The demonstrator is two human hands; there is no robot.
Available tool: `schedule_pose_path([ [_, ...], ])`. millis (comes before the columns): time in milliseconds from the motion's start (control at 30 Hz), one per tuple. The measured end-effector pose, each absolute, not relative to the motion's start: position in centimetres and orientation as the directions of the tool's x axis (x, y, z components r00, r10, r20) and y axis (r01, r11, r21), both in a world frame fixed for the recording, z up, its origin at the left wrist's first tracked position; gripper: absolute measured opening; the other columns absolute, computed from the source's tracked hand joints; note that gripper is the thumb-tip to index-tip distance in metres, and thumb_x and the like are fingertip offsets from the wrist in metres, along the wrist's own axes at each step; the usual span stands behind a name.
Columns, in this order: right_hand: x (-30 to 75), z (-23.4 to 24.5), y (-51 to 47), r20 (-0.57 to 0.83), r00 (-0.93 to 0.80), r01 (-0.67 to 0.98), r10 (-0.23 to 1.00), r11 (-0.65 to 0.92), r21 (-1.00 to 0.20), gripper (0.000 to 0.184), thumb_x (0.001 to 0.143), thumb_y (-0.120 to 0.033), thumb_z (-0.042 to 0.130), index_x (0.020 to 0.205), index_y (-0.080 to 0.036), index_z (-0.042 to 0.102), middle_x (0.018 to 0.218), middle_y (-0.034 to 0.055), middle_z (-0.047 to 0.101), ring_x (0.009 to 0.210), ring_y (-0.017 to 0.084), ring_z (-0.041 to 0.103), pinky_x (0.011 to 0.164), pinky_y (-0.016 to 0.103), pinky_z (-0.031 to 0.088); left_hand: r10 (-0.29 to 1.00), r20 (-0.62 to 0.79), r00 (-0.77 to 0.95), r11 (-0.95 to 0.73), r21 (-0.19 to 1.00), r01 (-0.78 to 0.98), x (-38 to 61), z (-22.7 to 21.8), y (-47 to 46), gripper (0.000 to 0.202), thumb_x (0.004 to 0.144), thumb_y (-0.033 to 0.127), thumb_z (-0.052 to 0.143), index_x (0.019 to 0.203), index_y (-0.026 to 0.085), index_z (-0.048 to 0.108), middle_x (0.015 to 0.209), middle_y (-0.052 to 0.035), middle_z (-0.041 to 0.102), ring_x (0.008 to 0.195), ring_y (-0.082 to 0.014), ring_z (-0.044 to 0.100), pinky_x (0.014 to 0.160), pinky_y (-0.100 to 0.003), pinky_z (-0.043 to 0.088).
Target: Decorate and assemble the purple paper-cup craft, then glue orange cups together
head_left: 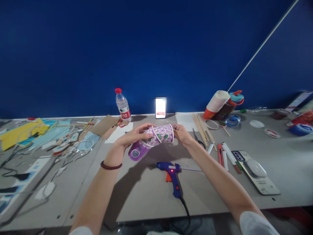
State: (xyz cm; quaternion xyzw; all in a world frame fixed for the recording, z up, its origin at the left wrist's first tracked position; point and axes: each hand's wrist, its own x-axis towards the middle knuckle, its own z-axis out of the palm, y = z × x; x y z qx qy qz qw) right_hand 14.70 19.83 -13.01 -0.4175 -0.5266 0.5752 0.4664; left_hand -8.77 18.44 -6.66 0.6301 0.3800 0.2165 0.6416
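Purple cups [153,141] are hanging beyond the glue gun [171,169], left hand [136,134] clasping them, right hand [182,133] touching one rim, its grip unclear, apparently adjusting them, the next move likely calling for steadiness.

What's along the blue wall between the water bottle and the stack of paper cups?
In the head view, an upright lit screen, then a white sheet and wooden sticks lie between the water bottle and the paper cups.

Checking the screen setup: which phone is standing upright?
The lit phone, by the blue wall; the other phone lies flat, camera side up, under a rounded white object.
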Motion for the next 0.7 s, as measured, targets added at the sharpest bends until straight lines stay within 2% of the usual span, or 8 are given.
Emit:
schedule_pose_path([
  [333, 14.79, -12.62, 19.72, -0.096, -0.282, -0.111, 0.954, -0.132, -0.985, 0.025, 0.061, -0.037, 0.078, 0.071, -0.016, 0.071, 0.072, 0.0048, 0.072, 0.068, 0.017, 0.064, 0.063, 0.026, 0.05, 0.766, -0.215, 0.606, 0.123, 0.974, 0.191, -8.82, -6.22, 18.32, 0.053, 0.076, 0.036, 0.07, 0.125, 0.029, 0.052, 0.123, -0.0073, 0.058, 0.104, -0.0245, 0.062, 0.087, -0.039, 0.049],
  [700, 15.31, -13.21, 20.23, -0.093, -0.234, -0.125, 0.968, -0.125, -0.984, 0.026, 0.058, -0.035, 0.08, 0.072, -0.015, 0.071, 0.074, 0.0046, 0.072, 0.065, 0.013, 0.061, 0.059, 0.023, 0.048, 0.767, -0.221, 0.603, 0.147, 0.974, 0.171, -9.05, -6.56, 18.54, 0.05, 0.078, 0.035, 0.069, 0.124, 0.029, 0.052, 0.121, -0.0065, 0.058, 0.101, -0.0226, 0.063, 0.087, -0.038, 0.049],
])
